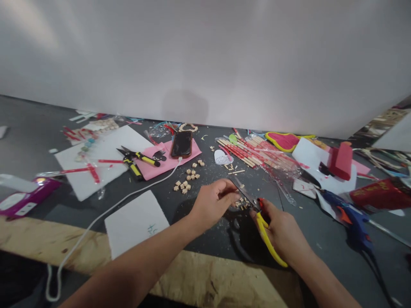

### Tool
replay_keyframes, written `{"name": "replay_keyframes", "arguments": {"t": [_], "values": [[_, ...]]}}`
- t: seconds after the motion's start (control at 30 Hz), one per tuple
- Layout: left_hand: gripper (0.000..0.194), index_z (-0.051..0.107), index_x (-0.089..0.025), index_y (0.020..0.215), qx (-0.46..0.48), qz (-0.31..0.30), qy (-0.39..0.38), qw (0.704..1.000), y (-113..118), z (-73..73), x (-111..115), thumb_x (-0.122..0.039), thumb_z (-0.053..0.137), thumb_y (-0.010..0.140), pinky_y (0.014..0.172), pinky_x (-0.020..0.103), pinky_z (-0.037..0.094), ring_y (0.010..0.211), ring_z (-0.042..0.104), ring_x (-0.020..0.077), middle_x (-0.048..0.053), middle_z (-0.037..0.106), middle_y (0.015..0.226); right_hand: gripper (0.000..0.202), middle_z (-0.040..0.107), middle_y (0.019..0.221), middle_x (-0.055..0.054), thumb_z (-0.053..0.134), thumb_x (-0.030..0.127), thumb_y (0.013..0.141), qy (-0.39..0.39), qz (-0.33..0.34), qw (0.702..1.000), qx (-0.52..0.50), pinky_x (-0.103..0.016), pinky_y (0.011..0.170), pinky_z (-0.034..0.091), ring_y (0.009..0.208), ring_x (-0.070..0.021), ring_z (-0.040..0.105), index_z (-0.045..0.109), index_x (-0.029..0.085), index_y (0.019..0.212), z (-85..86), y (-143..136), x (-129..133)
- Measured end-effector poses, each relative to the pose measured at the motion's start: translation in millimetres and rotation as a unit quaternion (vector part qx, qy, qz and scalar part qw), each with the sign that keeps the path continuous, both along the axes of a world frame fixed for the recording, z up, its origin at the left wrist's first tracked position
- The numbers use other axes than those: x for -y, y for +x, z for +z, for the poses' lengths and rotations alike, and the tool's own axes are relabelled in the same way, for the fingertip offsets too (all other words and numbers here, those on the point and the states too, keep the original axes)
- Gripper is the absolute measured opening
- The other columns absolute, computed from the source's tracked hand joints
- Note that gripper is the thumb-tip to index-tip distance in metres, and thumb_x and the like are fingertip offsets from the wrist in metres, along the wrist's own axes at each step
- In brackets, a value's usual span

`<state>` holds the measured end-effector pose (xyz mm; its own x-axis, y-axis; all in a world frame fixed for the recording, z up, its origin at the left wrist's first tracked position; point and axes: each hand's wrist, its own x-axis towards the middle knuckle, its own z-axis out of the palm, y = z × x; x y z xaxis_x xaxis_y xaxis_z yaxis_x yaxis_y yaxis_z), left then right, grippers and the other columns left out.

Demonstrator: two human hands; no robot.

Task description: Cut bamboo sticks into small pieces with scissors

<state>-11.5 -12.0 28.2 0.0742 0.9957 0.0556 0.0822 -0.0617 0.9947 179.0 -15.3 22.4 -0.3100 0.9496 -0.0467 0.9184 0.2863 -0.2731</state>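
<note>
My right hand (279,229) is wrapped round a pair of yellow-handled scissors (268,241), whose long metal blades point up and to the left. Close to the blades, my left hand (216,201) is closed in a pinch, thumb against fingers; what it grips is too small to make out. Beneath the blades lies a pile of short cut stick pieces (243,203). A heart-shaped white paper piece (222,157) with a drawn pattern lies beyond my hands. Left of it are several small clusters of wooden pieces (186,179).
Red-and-tan sticks (240,152) lie behind my hands. A phone (181,144) with a white cable (128,196) rests on pink paper (195,148). Black-and-yellow pliers (136,160) lie left. A purple glue gun (30,199) and a blue glue gun (348,214) flank the work area.
</note>
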Motion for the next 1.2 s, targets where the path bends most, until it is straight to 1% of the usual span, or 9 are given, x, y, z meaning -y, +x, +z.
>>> {"name": "replay_keyframes", "arguments": {"t": [0.17, 0.27, 0.4, 0.53, 0.6, 0.73, 0.8, 1.0, 1.2], "values": [[0.013, 0.063, -0.017, 0.079, -0.058, 0.018, -0.005, 0.998, -2.5, 3.6, 2.9, -0.023, 0.052, 0.076, 0.054, 0.019, 0.045, 0.056, 0.061, 0.0106, 0.0, 0.066, 0.073, 0.025, 0.061, 0.066, -0.002, 0.042, 0.039, 0.078, -0.019, 0.016, 1.0, -0.001, -0.024, 0.05, 0.033, 0.057, -0.0172, 0.058, 0.044, 0.02, 0.094, 2.3, -2.3, 0.3], [0.013, 0.063, -0.016, 0.076, -0.064, 0.014, -0.01, 0.998, -4.0, 6.1, 2.4, -0.022, 0.052, 0.076, 0.053, 0.019, 0.045, 0.054, 0.06, 0.0105, 0.001, 0.065, 0.071, 0.027, 0.061, 0.067, -0.001, 0.046, 0.043, 0.075, -0.024, 0.024, 0.999, -0.002, -0.024, 0.049, 0.031, 0.057, -0.0166, 0.057, 0.042, 0.022, 0.092, 3.0, -3.5, 0.9], [0.01, 0.059, -0.014, 0.072, -0.027, -0.023, -0.021, 0.999, -6.7, 7.1, -0.9, -0.02, 0.051, 0.076, 0.051, 0.019, 0.044, 0.049, 0.057, 0.0087, 0.001, 0.062, 0.064, 0.038, 0.061, 0.066, -0.001, 0.047, 0.051, 0.072, -0.013, 0.03, 0.999, 0.012, -0.025, 0.049, 0.031, 0.058, -0.0184, 0.058, 0.042, 0.021, 0.094, 5.3, -4.7, 2.2], [0.009, 0.055, -0.013, 0.071, 0.022, -0.066, -0.061, 0.996, -9.2, 6.3, -4.3, -0.02, 0.051, 0.075, 0.049, 0.018, 0.043, 0.046, 0.055, 0.0075, 0.001, 0.062, 0.061, 0.043, 0.061, 0.066, -0.002, 0.048, 0.055, 0.071, -0.006, 0.038, 0.999, 0.012, -0.024, 0.049, 0.032, 0.058, -0.0186, 0.059, 0.042, 0.02, 0.095, 6.9, -4.5, 2.7], [0.008, 0.055, -0.013, 0.07, 0.034, -0.074, -0.077, 0.994, -9.9, 5.7, -5.3, -0.019, 0.053, 0.074, 0.048, 0.018, 0.043, 0.045, 0.055, 0.0072, 0.001, 0.063, 0.059, 0.04, 0.061, 0.065, -0.002, 0.047, 0.053, 0.072, -0.005, 0.038, 0.999, 0.012, -0.024, 0.049, 0.031, 0.058, -0.0183, 0.059, 0.042, 0.02, 0.094, 6.2, -4.2, 2.5], [0.009, 0.056, -0.013, 0.071, 0.058, -0.089, -0.089, 0.99, -10.3, 4.0, -5.9, -0.021, 0.055, 0.073, 0.046, 0.018, 0.041, 0.044, 0.055, 0.0074, 0.001, 0.063, 0.058, 0.023, 0.061, 0.063, -0.001, 0.042, 0.039, 0.078, -0.01, 0.028, 0.999, 0.011, -0.024, 0.047, 0.03, 0.054, -0.0172, 0.059, 0.042, 0.02, 0.092, 2.5, -2.8, 1.8], [0.011, 0.056, -0.012, 0.071, 0.069, -0.094, -0.092, 0.989, -10.1, 3.5, -5.6, -0.023, 0.056, 0.073, 0.046, 0.018, 0.041, 0.044, 0.055, 0.0075, 0.001, 0.063, 0.058, 0.02, 0.062, 0.062, -0.002, 0.039, 0.035, 0.08, -0.006, 0.032, 0.999, 0.013, -0.024, 0.047, 0.029, 0.055, -0.0179, 0.06, 0.042, 0.02, 0.092, 1.1, -1.9, 2.0], [0.017, 0.055, -0.012, 0.07, 0.072, -0.066, -0.081, 0.992, -5.7, 5.4, -2.9, -0.029, 0.055, 0.074, 0.049, 0.019, 0.042, 0.045, 0.055, 0.0072, 0.002, 0.063, 0.061, 0.025, 0.065, 0.066, -0.008, 0.034, 0.031, 0.081, -0.002, 0.032, 0.999, 0.041, -0.026, 0.048, 0.031, 0.058, -0.0211, 0.062, 0.045, 0.016, 0.097, 0.3, -1.0, 3.5], [0.015, 0.059, -0.013, 0.077, 0.048, -0.021, -0.05, 0.997, -0.7, 6.2, -0.6, -0.027, 0.058, 0.072, 0.052, 0.02, 0.045, 0.051, 0.056, 0.0087, 0.002, 0.063, 0.069, 0.025, 0.063, 0.063, -0.003, 0.037, 0.035, 0.08, -0.002, 0.014, 1.0, 0.013, -0.025, 0.049, 0.032, 0.057, -0.0188, 0.06, 0.045, 0.018, 0.098, 0.3, -2.9, 2.3]]}}
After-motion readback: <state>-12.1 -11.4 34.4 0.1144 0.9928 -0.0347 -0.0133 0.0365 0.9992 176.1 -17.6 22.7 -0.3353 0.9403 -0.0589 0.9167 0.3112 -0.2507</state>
